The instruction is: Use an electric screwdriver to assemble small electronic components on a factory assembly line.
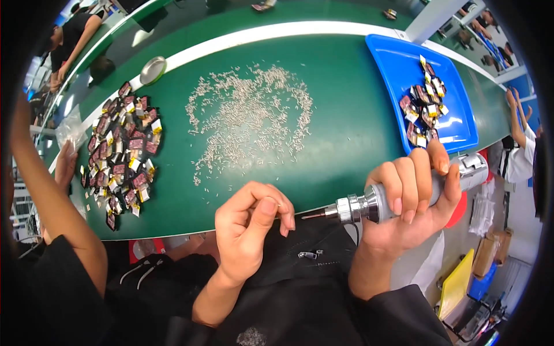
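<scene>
The right hand wraps around a grey handheld power tool, its bit pointing at the left hand, which pinches a tiny pale piece, barely discernible, by a green table strewn with small pale rods.

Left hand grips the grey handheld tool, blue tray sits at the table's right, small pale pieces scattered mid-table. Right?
Wrong hand: in the head view, the right hand grips the grey handheld tool; the left hand is only near its tip. Blue tray and small pale pieces are as you said.
</scene>
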Tool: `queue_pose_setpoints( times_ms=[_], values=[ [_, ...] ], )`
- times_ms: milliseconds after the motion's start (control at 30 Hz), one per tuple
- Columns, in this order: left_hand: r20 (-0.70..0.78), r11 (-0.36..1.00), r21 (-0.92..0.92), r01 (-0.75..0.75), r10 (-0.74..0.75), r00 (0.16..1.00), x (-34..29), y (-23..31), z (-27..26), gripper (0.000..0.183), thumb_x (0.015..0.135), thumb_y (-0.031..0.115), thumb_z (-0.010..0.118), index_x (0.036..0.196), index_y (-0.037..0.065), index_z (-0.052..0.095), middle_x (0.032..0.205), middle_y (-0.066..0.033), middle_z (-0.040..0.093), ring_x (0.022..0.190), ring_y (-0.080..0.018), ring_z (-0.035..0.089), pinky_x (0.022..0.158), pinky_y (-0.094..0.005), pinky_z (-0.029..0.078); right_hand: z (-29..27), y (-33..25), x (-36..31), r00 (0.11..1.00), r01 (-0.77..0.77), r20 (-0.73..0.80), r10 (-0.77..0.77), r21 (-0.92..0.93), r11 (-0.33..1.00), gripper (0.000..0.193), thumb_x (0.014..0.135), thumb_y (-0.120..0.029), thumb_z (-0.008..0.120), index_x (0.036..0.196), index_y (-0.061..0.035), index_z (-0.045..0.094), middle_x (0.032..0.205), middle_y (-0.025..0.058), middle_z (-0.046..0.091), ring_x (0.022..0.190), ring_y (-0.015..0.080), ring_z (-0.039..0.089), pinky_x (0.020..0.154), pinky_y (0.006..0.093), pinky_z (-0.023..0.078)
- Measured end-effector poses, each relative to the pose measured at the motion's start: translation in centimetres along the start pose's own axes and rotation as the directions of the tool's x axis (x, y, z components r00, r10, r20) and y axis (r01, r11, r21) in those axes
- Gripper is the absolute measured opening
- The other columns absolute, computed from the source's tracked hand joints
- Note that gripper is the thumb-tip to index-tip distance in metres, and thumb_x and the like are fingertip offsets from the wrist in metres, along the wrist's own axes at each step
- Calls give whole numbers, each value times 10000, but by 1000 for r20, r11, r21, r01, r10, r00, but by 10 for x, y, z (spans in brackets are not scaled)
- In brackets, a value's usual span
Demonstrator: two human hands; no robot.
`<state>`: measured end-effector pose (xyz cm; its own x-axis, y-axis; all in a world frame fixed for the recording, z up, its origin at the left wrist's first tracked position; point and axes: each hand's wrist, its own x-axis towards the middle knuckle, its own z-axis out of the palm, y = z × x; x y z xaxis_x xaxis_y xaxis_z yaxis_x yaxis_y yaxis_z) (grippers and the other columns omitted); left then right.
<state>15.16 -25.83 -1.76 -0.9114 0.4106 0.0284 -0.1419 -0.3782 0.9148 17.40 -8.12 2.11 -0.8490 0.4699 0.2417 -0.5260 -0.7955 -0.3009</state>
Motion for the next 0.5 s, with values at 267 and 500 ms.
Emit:
queue_pose_setpoints(
  times_ms=[267,500],
  values=[
    [97,989,-148,13,2,995,-7,-12,12,226,991,151,501,897,-51,540,810,-137,590,674,-148,577,568,-249,464,-9,-2,-4,999,24,44,-25,21,1000,195,974,-229,469,909,-46,484,536,-19,387,420,90,374,483,253,376],
    [105,994,-111,17,-5,995,-9,-12,15,241,991,154,501,872,-51,544,781,-130,588,652,-137,562,563,-241,453,-12,-4,-8,999,25,47,-27,37,999,188,975,-219,460,905,-46,484,538,-18,390,420,89,382,486,255,380]
  ],
)
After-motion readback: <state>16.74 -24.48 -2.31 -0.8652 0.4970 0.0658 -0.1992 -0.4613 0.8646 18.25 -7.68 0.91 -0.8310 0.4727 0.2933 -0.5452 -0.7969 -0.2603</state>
